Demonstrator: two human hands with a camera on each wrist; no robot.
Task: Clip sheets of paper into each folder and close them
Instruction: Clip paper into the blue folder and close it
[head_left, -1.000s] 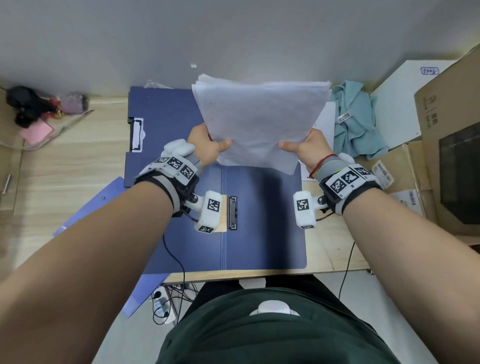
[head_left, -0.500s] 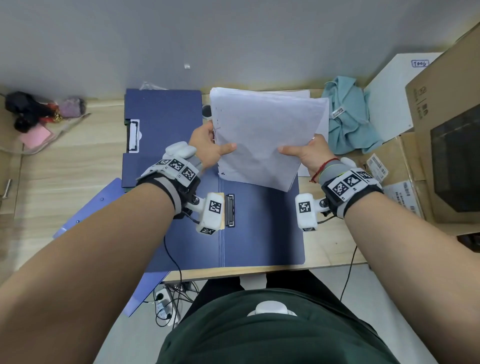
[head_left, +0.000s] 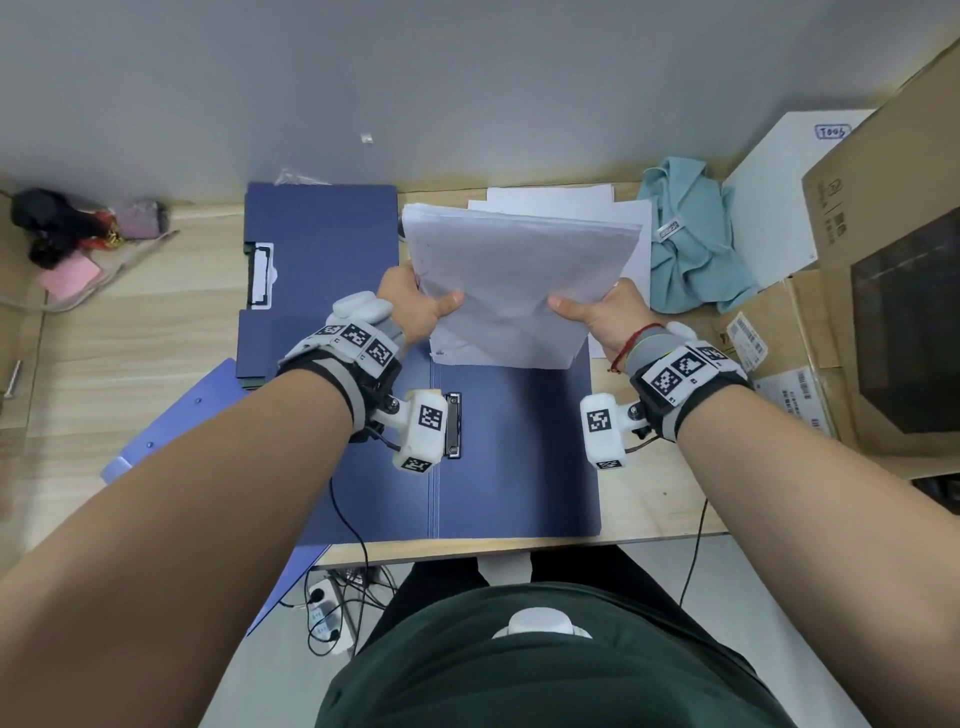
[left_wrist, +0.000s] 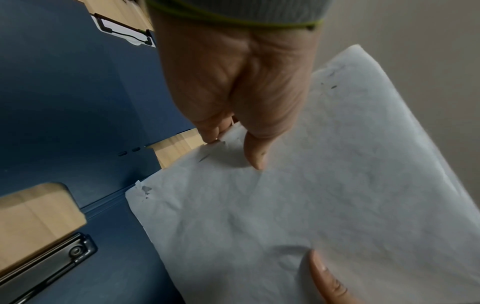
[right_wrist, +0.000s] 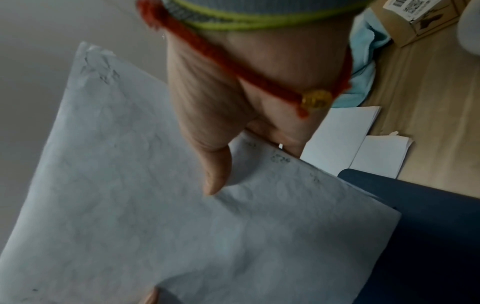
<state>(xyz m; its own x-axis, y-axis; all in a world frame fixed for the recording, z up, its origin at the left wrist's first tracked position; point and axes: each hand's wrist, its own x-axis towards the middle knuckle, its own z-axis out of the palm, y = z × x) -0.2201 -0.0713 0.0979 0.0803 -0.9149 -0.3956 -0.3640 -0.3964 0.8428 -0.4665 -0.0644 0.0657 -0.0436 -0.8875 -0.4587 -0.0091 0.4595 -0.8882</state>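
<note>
Fingers of both hands pinch one stack of paper (head_left: 519, 291) from opposite sides: the left hand (head_left: 415, 306) takes its left edge with the thumb on top and the other fingers (left_wrist: 210, 131) beneath, and the right hand (head_left: 605, 317) takes the right edge the same way, thumb pressed into the top sheet.

Beneath them the wooden worktop (head_left: 130, 332) carries an open dark blue folder (head_left: 514, 452), lying flat with its spine crease running toward the person and a metal clip (head_left: 453, 426) just left of that crease. A second dark blue folder (head_left: 322, 234) lies farther back on the left, with a black-framed clip at its left edge.

The stack of paper is held above the far part of the open folder, tilted so that its far edge is higher. It is white and thick, its edges roughly squared. The top sheet looks worn, with faint grey creases and smudges; the near left corner is torn and frayed, and small dark marks speckle the edges near both thumbs. More white sheets (head_left: 556, 200) lie on the worktop behind it.
</note>
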